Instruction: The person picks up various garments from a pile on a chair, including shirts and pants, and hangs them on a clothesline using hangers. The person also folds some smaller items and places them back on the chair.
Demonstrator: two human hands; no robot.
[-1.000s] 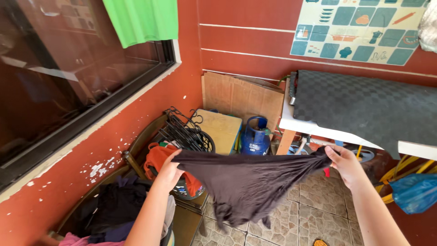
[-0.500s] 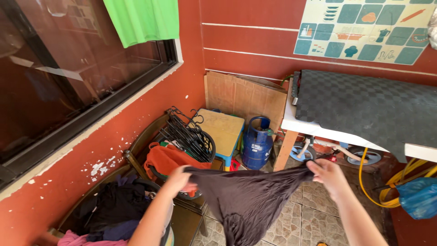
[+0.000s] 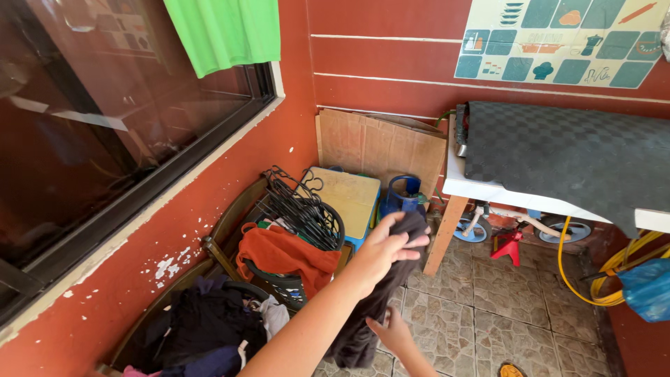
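Here, at lower centre of the frame, my left hand (image 3: 382, 253) pinches the top of a limp, dark, soft-knit garment (image 3: 377, 300); my right hand (image 3: 392, 331) grips its hanging folds lower down.

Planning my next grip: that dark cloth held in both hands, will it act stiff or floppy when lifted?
Likely floppy: the dark cloth hangs limp and bunched from the left hand. Probably light, since pinched fingers alone carry it. The loose lower end by the right hand may swing or snag.
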